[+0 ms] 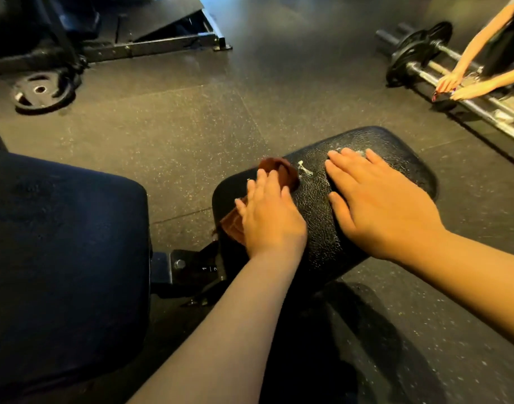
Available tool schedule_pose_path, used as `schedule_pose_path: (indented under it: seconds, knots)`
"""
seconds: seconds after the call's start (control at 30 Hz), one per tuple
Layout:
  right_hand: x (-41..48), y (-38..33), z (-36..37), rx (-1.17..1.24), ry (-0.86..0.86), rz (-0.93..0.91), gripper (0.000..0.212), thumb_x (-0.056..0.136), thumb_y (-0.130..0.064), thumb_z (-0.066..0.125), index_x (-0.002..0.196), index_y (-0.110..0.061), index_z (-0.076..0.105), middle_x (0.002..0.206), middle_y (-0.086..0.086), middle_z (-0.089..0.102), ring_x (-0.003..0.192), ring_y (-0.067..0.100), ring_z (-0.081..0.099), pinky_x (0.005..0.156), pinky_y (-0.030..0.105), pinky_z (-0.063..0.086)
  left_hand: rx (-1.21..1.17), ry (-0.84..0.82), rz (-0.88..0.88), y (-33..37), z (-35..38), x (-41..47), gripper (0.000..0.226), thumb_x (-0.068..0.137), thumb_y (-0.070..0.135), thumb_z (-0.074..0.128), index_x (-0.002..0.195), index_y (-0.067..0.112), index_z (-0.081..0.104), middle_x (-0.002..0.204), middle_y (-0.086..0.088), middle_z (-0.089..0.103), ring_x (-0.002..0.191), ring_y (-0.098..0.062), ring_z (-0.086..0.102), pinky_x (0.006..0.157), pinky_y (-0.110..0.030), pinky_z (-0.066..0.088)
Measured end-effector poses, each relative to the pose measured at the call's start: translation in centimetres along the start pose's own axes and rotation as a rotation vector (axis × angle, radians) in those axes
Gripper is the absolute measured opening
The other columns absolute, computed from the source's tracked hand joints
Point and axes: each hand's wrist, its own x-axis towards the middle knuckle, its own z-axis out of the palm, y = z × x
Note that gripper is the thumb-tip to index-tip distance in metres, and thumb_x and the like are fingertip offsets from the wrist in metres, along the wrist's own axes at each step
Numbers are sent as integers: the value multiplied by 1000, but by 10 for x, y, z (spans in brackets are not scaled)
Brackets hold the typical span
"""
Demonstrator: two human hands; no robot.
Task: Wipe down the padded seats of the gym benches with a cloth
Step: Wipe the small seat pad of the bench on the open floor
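Wiping in hand: left hand (272,217) presses the brown cloth (282,172) flat on the black seat pad (317,199), fingers straight over it, cloth bunched just ahead of the fingertips and trailing off the pad edge behind the palm. Right hand (378,205) lies flat and empty on the pad beside it, steadying. White smears (304,169) sit just beyond the cloth, between the two hands; more show by the right fingertips. Likely next move: push the cloth forward across those marks, right hand shifting clear. Blue pad (66,258) to the left looks not yet wiped.
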Motion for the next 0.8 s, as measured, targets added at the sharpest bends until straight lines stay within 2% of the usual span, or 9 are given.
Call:
schedule_pose_path:
  seconds: [0.13, 0.2, 0.3, 0.33, 0.47, 0.6, 0.67, 0.77, 0.8]
  knots:
    - [-4, 1, -4, 26, -16, -2, 67, 94, -35, 23, 147, -1, 45, 154, 17, 42, 145, 31, 36, 122, 42, 17, -16, -197, 366, -3, -7, -32, 54, 105, 32, 36, 157, 27, 25, 166, 8, 15, 153, -12, 6, 125, -43, 0]
    - [-4, -1, -6, 21, -18, -11, 66, 95, -36, 23, 148, -2, 43, 156, 16, 40, 147, 30, 34, 122, 41, 15, 99, -135, 330, -17, -13, -15, 53, 105, 36, 36, 156, 32, 25, 165, 11, 16, 153, -13, 6, 125, -45, 1]
    - [-2, -2, -9, 19, -32, 10, 65, 97, -37, 24, 151, -4, 39, 159, 14, 35, 149, 28, 30, 123, 41, 13, 57, -58, -13, -23, -18, 10, 53, 106, 34, 31, 157, 22, 24, 167, 4, 14, 154, -18, 1, 125, -45, -2]
    - [-2, -2, -8, 21, -36, 16, 64, 98, -37, 25, 152, -5, 37, 159, 13, 34, 149, 27, 28, 123, 40, 13, 46, -57, -47, -19, -15, 9, 53, 107, 32, 29, 157, 18, 23, 167, 2, 12, 154, -19, 0, 125, -43, -4]
    - [-2, -2, -10, 54, -48, 22, 57, 102, -32, 35, 154, -7, 34, 161, 12, 30, 151, 25, 23, 124, 38, 9, -24, -109, 140, 9, 1, -29, 53, 107, 30, 30, 158, 21, 19, 167, 6, 7, 153, -13, 0, 125, -37, -6]
    - [-4, -2, -9, 98, -30, 40, 59, 99, -31, 32, 152, -6, 37, 160, 12, 33, 151, 25, 24, 124, 37, 8, -16, -144, 352, 2, 1, -33, 54, 106, 30, 33, 158, 27, 19, 166, 10, 13, 152, -7, 2, 123, -32, -6]
    - [-4, -2, -8, 88, -10, 51, 61, 98, -32, 33, 152, -4, 37, 160, 14, 32, 151, 27, 25, 123, 37, 9, 15, -91, 228, -7, -6, -15, 51, 107, 31, 33, 157, 27, 24, 166, 8, 16, 153, -13, 4, 125, -38, -2]
    - [-5, -2, -5, 68, 21, 94, 64, 96, -34, 33, 151, 0, 37, 160, 16, 31, 150, 30, 25, 123, 40, 11, 17, -22, -143, -13, -13, 8, 52, 107, 31, 29, 157, 17, 24, 167, -2, 13, 154, -23, 4, 125, -44, -1]
    - [-4, -1, -5, 64, 18, 105, 64, 96, -34, 32, 150, 0, 38, 159, 16, 33, 150, 30, 26, 124, 41, 13, 38, -14, -154, -9, -11, 8, 52, 107, 30, 28, 156, 14, 25, 167, -4, 12, 154, -23, 5, 125, -45, -1]
